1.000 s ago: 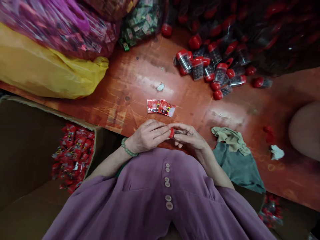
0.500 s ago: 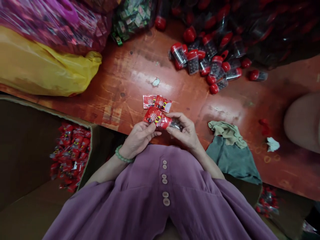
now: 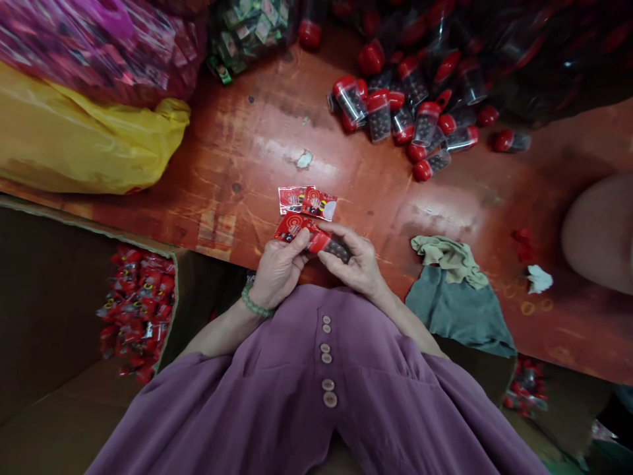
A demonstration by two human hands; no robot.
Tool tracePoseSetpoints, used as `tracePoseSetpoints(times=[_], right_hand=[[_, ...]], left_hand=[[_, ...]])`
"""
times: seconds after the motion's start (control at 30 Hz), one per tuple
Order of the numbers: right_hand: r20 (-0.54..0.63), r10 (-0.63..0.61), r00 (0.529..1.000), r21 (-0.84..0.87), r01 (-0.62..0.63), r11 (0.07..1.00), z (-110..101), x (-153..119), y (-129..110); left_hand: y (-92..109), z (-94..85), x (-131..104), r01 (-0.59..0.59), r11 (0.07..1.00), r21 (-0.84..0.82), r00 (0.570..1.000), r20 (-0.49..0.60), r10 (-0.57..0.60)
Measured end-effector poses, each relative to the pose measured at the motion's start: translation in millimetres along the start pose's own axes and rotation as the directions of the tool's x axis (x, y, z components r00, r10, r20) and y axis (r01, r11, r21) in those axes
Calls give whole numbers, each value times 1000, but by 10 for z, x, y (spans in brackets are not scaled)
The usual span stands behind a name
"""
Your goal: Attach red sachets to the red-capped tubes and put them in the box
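My left hand [image 3: 283, 264] pinches a red printed packet [image 3: 291, 226] between thumb and fingers. From the other side my right hand [image 3: 357, 260] grips a small clear bottle of dark pellets [image 3: 337, 249], which lies tilted. The bottle's red end meets the packet under my left thumb; whether it is inside the packet or only against it, I cannot tell. Just beyond my fingers, two more red packets [image 3: 320, 203] overlap on the wooden table [image 3: 237, 152].
Red-capped bottles [image 3: 380, 119] are heaped at the back right. A yellow bag [image 3: 89, 142] and clear bags of packets lie back left. Cardboard boxes with red packed items [image 3: 143, 297] stand below the table edge. Right are a grey-green cloth [image 3: 457, 303] and a rounded pale container [image 3: 601, 234].
My left thumb has moved up and right, over where the packet meets the bottle. My right hand has shifted slightly left with the bottle. The camera view has moved a little.
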State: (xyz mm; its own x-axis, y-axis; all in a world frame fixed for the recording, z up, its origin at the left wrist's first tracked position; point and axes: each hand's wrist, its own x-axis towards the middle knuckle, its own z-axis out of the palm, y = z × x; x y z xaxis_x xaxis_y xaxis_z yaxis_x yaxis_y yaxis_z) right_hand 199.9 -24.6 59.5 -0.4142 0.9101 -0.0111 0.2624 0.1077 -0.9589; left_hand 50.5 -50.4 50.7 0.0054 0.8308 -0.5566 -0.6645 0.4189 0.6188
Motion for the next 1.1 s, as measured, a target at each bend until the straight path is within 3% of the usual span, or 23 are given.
tracePoseSetpoints(times=[0.23, 0.47, 0.8, 0.87, 0.97, 1.1], right_hand=[[-65, -18, 998, -30, 16, 999, -3, -6, 64], [-122, -70, 990, -103, 57, 993, 5, 1, 99], [-130, -163, 978, -137, 146, 980, 81, -17, 127], [-111, -140, 984, -137, 124, 983, 68, -27, 136], [-58, -8, 998, -86, 3, 996, 23, -39, 142], [61, 74, 995, -27, -72, 997, -47, -23, 106]], left_hand=[[-30, 1, -9, 4, 1000, -22, 998, -68, -5], [-35, 35, 9, 46, 994, -99, 997, -60, -52], [6, 145, 59, -33, 995, -96, 994, -109, 23], [8, 142, 80, -14, 997, -79, 997, -80, 8], [12, 127, 113, 43, 998, -37, 999, -13, -43], [18, 117, 137, 1, 1000, 11, 999, 45, -1]])
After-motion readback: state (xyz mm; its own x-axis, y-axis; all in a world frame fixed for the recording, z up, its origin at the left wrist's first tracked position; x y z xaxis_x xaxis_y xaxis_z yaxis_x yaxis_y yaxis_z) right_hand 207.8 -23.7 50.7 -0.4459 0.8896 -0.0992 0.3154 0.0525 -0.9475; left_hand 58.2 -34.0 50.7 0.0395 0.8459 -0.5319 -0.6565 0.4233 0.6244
